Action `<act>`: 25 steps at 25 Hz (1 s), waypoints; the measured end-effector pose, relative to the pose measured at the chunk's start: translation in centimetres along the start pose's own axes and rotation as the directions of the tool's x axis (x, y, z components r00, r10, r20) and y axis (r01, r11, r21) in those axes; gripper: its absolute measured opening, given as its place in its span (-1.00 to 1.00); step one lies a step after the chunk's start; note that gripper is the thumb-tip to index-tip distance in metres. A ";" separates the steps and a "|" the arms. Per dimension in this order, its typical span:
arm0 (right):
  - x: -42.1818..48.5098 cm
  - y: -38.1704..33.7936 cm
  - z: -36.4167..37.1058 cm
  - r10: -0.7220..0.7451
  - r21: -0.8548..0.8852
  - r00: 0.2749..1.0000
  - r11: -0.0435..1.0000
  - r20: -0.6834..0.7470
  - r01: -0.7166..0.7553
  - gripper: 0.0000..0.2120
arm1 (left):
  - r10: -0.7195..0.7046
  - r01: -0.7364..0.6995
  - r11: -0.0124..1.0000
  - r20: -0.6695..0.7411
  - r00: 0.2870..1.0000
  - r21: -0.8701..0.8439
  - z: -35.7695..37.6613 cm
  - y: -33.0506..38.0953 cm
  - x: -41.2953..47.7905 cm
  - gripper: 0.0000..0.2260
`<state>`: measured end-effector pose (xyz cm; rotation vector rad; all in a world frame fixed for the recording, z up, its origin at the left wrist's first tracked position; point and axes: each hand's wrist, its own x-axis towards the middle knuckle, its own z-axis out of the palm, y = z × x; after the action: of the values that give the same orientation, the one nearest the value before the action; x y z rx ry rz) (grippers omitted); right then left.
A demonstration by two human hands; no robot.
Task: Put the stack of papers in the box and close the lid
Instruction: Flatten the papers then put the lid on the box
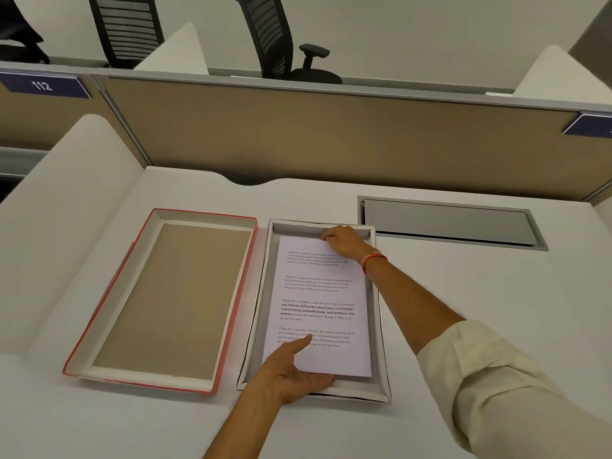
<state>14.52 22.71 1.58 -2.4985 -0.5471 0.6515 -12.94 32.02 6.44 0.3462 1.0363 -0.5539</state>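
We have the papers [319, 306] inside the box [384, 369], lying nearly flat with printed text facing up, so the first half of the job looks almost done. Our left hand [291, 376] holds the near edge of the stack: the thumb presses down on the top sheet while the fingers reach under the edge, so it is gripping the papers. Our right hand [342, 241] sits at the far end of the box, fingers curled over the top edge of the stack, apparently pinching or pressing it down; we cannot tell whether those fingers are beneath the sheets. The stack sits a little toward the right wall, with a strip of box floor showing on the left and at the far end. We judge that what is left here is to let go and draw both hands out. The lid [159, 299] lies upside down on the desk [480, 309] just left of the box, its red rim up and brown inside showing, untouched. It must yet be lifted, turned over and fitted down over the box, so closing is not begun.
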 end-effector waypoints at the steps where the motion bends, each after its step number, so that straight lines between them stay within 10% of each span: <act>1: 0.0 0.0 -0.1 -0.001 0.002 1.000 1.000 0.008 0.001 -0.66 | -0.004 0.004 1.000 0.016 1.000 0.014 0.0 0.0 -0.2 -0.73; 7: -0.7 0.2 -1.3 -0.016 -0.011 1.000 1.000 0.004 0.016 -0.68 | -0.084 0.037 0.974 0.203 0.975 0.224 -0.3 0.7 -2.1 -0.61; 12: -3.3 -1.2 -1.6 -0.046 0.216 0.990 0.974 -0.131 0.074 -0.66 | 0.291 -0.406 0.799 0.305 0.907 0.444 -1.0 6.0 -6.0 -0.60; 18: -7.9 -6.1 2.6 -0.051 0.527 0.989 0.841 -0.141 0.119 -0.65 | 0.849 -0.686 0.235 0.198 0.489 0.688 -7.6 17.1 -7.6 -0.78; 22: -10.1 -10.1 7.2 -0.038 0.611 0.994 0.786 -0.105 0.094 -0.64 | 0.984 -0.472 0.038 0.049 0.171 0.881 -13.6 23.0 -7.0 -0.78; 25: -11.8 -13.5 11.6 0.034 0.697 0.997 0.717 -0.070 0.024 -0.62 | 0.997 -0.259 -0.001 0.021 0.074 0.966 -17.0 24.7 -7.3 -0.64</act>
<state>-4.61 31.88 4.16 -1.7866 -0.1954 0.6113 -13.49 62.85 5.08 2.1696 1.0630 0.3691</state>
